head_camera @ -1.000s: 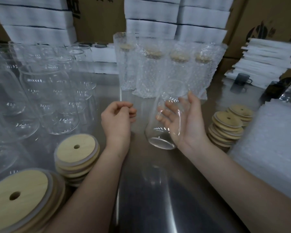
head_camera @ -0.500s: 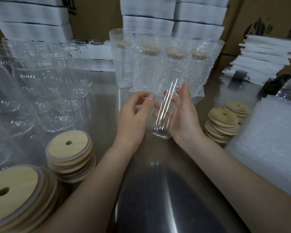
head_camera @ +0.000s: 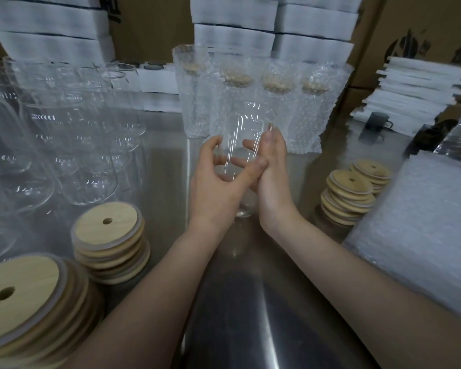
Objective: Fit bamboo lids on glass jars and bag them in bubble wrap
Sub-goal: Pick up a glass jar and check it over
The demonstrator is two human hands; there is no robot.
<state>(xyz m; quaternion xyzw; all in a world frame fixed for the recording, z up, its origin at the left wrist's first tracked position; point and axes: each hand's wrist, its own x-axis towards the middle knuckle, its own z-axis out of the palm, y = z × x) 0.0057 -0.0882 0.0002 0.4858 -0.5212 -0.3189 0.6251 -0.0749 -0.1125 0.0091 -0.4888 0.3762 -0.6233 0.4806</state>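
Clear cylindrical glass jar (head_camera: 241,134) held in both hands, centre frame, over grey steel table (head_camera: 237,315).
Left hand (head_camera: 216,182) wraps the jar's left side, thumb across the front. Right hand (head_camera: 273,179) cups its right side, fingers behind the glass. Stacked round bamboo lids (head_camera: 108,230) at lower left.

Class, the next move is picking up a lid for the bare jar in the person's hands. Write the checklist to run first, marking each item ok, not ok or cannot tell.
1. Jar held off the table: ok, left hand and right hand both hold it.
2. Jar has no lid yet: ok.
3. Lids nearby: ok, stacks stand on both sides.
4. A hand free to take a lid: not ok.
5. Bubble bags ready: ok, piled at the right.
6. Glass uncracked: cannot tell.
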